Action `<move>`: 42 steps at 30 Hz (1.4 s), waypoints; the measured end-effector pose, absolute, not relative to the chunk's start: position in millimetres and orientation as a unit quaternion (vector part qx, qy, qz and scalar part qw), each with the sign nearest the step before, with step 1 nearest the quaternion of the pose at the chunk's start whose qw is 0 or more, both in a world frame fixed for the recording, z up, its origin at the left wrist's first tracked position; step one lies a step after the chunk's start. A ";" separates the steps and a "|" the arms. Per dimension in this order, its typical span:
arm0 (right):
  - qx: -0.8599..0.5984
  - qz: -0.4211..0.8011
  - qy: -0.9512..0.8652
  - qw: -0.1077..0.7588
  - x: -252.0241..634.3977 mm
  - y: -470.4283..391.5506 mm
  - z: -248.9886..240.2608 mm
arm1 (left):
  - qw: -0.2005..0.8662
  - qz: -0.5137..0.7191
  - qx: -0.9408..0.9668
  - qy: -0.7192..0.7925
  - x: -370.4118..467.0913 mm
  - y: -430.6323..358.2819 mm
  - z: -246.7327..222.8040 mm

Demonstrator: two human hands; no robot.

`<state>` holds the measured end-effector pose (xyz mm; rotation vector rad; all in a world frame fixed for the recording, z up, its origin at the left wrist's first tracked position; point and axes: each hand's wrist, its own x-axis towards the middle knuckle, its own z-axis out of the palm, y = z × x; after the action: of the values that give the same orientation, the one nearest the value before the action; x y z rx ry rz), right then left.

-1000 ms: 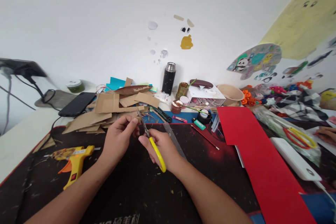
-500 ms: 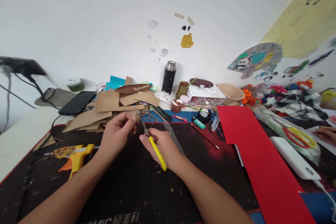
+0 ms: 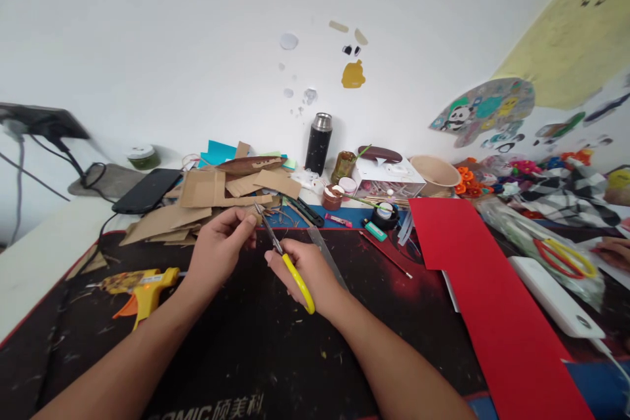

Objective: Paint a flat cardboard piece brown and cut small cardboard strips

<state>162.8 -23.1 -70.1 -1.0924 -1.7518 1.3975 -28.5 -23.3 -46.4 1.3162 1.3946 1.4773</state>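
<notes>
My right hand [image 3: 308, 272] is closed around the yellow-handled scissors [image 3: 301, 283], whose blades point up and to the left. Their tips are at the fingertips of my left hand [image 3: 224, 243]. A small brown piece [image 3: 258, 215], seemingly cardboard, is pinched there between thumb and fingers, mostly hidden by them. Both hands are above the dark mat [image 3: 256, 341]. Just behind my left hand lies a pile of cardboard pieces [image 3: 201, 189]. A yellow glue gun [image 3: 147, 289] rests on the mat left of my left forearm.
Red card [image 3: 472, 262] and a white power bank [image 3: 556, 295] lie to the right. A black flask [image 3: 319, 144] stands by the wall. A clear ruler [image 3: 327, 256] lies behind my right hand. Another person's hand [image 3: 615, 251] shows at the right edge.
The view has shifted slightly. My hands keep nearly the same pose, with the scissors still at the small brown piece.
</notes>
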 end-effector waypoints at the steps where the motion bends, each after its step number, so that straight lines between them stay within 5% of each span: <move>1: -0.413 0.546 -0.658 0.315 163.2 -22.8 -71.1 | 0.354 0.575 0.504 0.538 -29.1 -22.5 -47.2; 19: -0.303 0.698 -0.570 0.311 163.3 -20.3 -75.3 | 0.378 0.588 0.495 0.517 -29.7 -23.6 -47.7; 29: -0.368 0.655 -0.519 0.407 166.3 -11.1 -62.4 | 0.417 0.538 0.540 0.495 -21.4 -26.7 -46.1; 42: -0.379 0.646 -0.530 0.398 166.2 -11.3 -62.3 | 0.432 0.478 0.584 0.493 -15.2 -29.6 -48.4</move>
<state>166.2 -11.3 -62.3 -0.9602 -1.3411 1.6356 -15.2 -29.6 -48.4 1.4569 1.2292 1.1921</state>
